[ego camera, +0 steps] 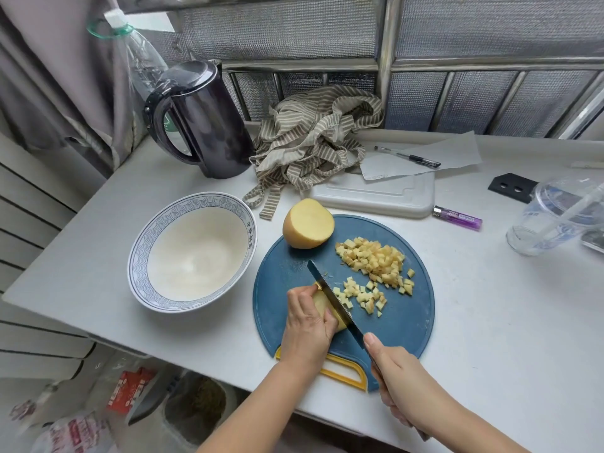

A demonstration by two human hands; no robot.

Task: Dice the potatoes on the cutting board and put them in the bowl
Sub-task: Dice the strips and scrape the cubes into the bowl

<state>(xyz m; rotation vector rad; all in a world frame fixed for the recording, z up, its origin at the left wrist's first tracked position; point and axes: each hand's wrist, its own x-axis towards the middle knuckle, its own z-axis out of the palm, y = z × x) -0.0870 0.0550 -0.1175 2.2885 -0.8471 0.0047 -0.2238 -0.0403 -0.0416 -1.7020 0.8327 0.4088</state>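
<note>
Head view: round blue cutting board [408,325] with a yellow handle sits near centre of the white table [490,305], handle at the near edge. Left hand [305,325] on the near-left part of the board, fingers curled over a potato piece [322,304], gripping and pinning it down. Right hand [395,371] near right, fist wrapped round the knife handle with the thumb along the top. Knife [333,295] has a dark blade running diagonally from near right to far left, edge down across the held piece, right against the left fingers. Small scatter of potato dice [362,297] just right of the blade on the board. Bigger heap of diced potato [376,261] further back on the right half of the board. Potato half [308,227] at the far-left edge of the board, cut face tilted up to the right, apart from both hands. Bowl [137,256], white with a blue patterned rim, stands just left of the board, white inside showing. Far left: dark electric kettle [202,125], clear plastic bottle [143,57] behind it. Striped cloth [313,138] bunched at far centre. White plastic board [376,197] just behind the blue one, a paper sheet [451,155] partly on it, pen [408,156] on the paper. Purple lighter [457,218] right of the white board. Clear plastic cup [549,217] lies tipped at the right edge.
</note>
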